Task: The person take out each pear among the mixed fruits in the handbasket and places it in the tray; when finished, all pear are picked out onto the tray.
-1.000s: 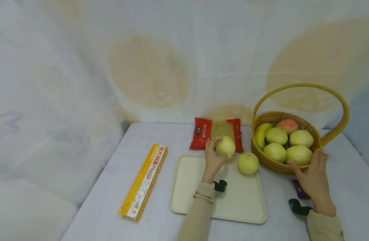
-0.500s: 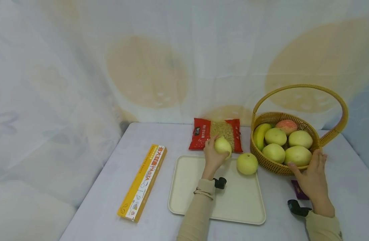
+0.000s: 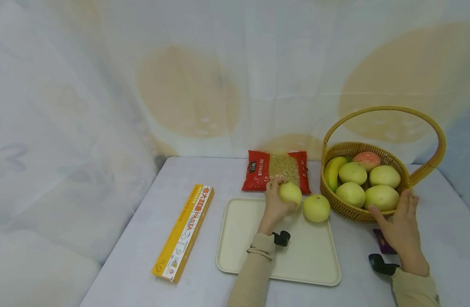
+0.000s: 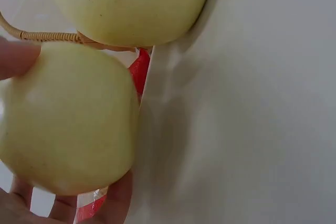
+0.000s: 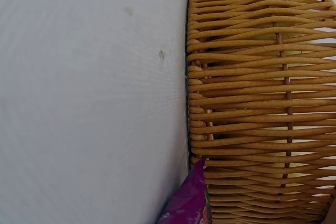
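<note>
In the head view my left hand (image 3: pixel 275 204) grips a pale yellow-green apple (image 3: pixel 290 194) above the back edge of the cream tray (image 3: pixel 239 234). Thumb and fingers lie on opposite sides of this apple (image 4: pixel 71 121) in the left wrist view. A second such apple (image 3: pixel 317 208) sits at the tray's back right corner, just right of the held one. My right hand (image 3: pixel 401 230) rests against the front right of the wicker basket (image 3: pixel 346 209), thumb and fingers spread along its rim. The right wrist view shows mostly the basket's woven side (image 5: pixel 262 108).
Inside the basket are a banana (image 3: pixel 332 172), a reddish fruit (image 3: pixel 367 160) and several pale green fruits (image 3: pixel 382 198). A red pasta bag (image 3: pixel 258 170) lies behind the tray. At left is a yellow pasta box (image 3: pixel 183 234). A purple packet (image 3: pixel 384 242) lies before the basket.
My left hand has turned the held apple slightly and brought it a little lower and closer to the second apple. My right hand stays at the basket.
</note>
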Demonstrator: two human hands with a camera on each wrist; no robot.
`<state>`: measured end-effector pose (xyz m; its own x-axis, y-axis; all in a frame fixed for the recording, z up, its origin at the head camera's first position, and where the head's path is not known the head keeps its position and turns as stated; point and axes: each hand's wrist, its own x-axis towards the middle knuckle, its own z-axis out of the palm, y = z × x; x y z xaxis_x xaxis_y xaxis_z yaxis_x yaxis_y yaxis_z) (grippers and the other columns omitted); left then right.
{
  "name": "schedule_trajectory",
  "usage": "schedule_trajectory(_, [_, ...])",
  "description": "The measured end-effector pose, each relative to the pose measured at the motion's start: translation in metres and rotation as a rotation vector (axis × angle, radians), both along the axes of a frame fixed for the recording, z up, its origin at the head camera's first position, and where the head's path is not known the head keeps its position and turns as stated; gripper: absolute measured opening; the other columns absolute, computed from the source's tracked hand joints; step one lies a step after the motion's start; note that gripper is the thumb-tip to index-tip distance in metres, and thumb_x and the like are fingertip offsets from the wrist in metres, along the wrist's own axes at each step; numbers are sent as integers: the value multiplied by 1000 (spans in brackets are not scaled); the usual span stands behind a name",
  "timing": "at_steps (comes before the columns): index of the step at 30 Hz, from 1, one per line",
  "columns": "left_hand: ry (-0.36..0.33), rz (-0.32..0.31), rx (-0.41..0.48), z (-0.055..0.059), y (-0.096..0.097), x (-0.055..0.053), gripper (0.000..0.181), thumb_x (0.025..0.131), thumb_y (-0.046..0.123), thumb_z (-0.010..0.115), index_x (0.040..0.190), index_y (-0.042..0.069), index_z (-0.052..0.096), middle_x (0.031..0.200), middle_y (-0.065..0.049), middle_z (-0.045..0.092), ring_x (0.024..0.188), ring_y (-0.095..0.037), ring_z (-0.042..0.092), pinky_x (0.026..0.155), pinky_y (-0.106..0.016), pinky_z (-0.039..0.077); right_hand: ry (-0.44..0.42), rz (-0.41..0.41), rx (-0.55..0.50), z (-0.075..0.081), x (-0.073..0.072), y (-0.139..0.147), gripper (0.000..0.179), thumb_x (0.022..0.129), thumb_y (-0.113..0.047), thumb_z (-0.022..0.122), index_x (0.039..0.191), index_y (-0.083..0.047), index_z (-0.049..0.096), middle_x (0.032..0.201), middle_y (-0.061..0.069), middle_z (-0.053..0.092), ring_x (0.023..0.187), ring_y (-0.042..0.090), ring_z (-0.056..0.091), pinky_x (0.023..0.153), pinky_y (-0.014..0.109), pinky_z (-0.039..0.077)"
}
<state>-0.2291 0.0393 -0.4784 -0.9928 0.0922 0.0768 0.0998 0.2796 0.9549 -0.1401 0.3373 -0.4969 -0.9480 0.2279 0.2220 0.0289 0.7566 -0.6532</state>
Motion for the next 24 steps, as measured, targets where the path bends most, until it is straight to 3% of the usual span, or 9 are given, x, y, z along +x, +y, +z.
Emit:
schedule_trajectory(5, [-3, -49, 10, -3, 1, 1, 65, 65, -6, 77, 118, 21, 53, 128, -2, 39, 124, -21, 35, 100, -45, 38, 12, 3, -3, 0, -1, 1, 98, 99, -46, 46, 147, 5, -22, 153, 27, -27, 140, 44, -29, 112, 67, -7])
schedule_trajectory(13, [18, -114, 44, -5, -5, 3, 44, 70, -7, 73, 106, 13, 60, 123, -4, 46, 122, -19, 37, 102, -39, 35, 17, 13, 2, -1, -2, 1, 98, 99, -46, 47, 147, 6, -21, 153, 28, -27, 140, 46, -28, 113, 64, -8])
schedule_trajectory(20, [33, -168, 86, -8, -6, 6, 43, 72, -9, 68, 111, 8, 63, 121, -4, 54, 116, -12, 45, 100, -29, 36, 35, 24, 16, 1, 2, 3, 97, 100, -44, 46, 146, 9, -20, 152, 30, -27, 138, 50, -27, 112, 66, -9])
schedule_trajectory(24, [59, -181, 99, -2, -9, 5, 45, 74, -8, 67, 117, 6, 62, 125, -7, 59, 116, -20, 52, 99, -27, 39, 32, 26, 1, 1, -1, 0, 98, 100, -44, 47, 145, 9, -21, 151, 30, -28, 137, 49, -29, 112, 66, -10])
